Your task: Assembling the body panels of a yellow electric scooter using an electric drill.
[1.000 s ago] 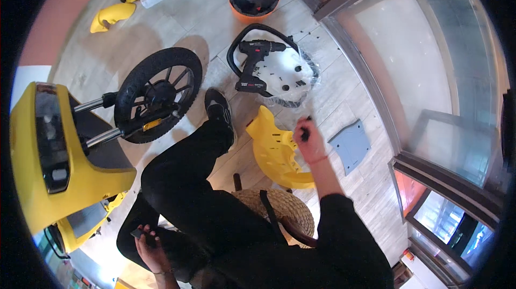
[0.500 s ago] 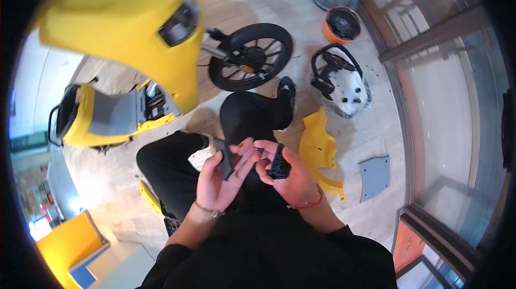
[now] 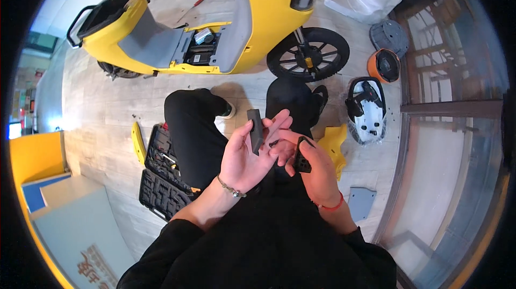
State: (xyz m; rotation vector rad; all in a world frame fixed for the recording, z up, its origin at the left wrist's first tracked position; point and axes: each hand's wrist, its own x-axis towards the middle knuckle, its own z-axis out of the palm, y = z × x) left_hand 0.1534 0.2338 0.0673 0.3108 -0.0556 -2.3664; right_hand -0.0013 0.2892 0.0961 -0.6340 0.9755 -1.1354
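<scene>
Both my hands meet over my lap. In my left hand (image 3: 247, 152), a dark grey rectangular block (image 3: 255, 128) is pinched upright between thumb and palm, the other fingers stretched out. My right hand (image 3: 309, 165) grips a black ribbed piece (image 3: 302, 160) between its thumb and fingers. At the right fingertips, against the left palm, is a small dark part (image 3: 273, 143), too small to name. Ahead stands a yellow scooter (image 3: 274, 15) with its floor compartment (image 3: 201, 47) uncovered, parts showing inside.
An open black tool case (image 3: 161, 189) and a yellow strip (image 3: 138, 143) lie left of my legs. To the right are a yellow panel (image 3: 334, 146), a grey plate (image 3: 362, 203), a drill (image 3: 370, 93) on a white black-rimmed part, and an orange bucket-like thing (image 3: 376, 69). A red-handled screwdriver (image 3: 199, 2) lies beyond the scooter.
The view has turned, so the scooter sits further right and the tool case shows more fully. My hands keep the same two pieces and appear slightly further right.
</scene>
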